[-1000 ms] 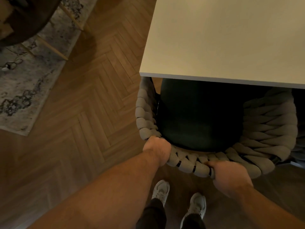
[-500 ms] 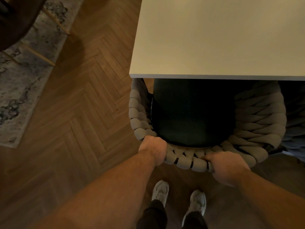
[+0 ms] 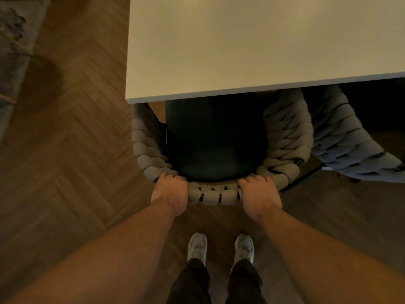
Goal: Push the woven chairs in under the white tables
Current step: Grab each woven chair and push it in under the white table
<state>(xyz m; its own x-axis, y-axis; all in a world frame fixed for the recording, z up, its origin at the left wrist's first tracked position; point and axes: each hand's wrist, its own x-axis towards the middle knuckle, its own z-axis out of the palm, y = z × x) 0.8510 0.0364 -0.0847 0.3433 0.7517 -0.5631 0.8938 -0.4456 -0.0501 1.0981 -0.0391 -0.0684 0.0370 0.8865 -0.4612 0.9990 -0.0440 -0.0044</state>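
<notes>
Woven grey rope forms the curved back of a chair (image 3: 285, 137) whose dark seat sits partly under the white surface (image 3: 241, 51). The left hand (image 3: 169, 191) and right hand (image 3: 258, 194) grip the backrest's top rim, fingers (image 3: 256, 178) curled over it, one on either side of centre, probably to push it in straight. A second woven chair (image 3: 350, 145) stands just to the right. Below is a herringbone wood floor (image 3: 65, 150), with a patterned rug (image 3: 13, 40) at far left.
</notes>
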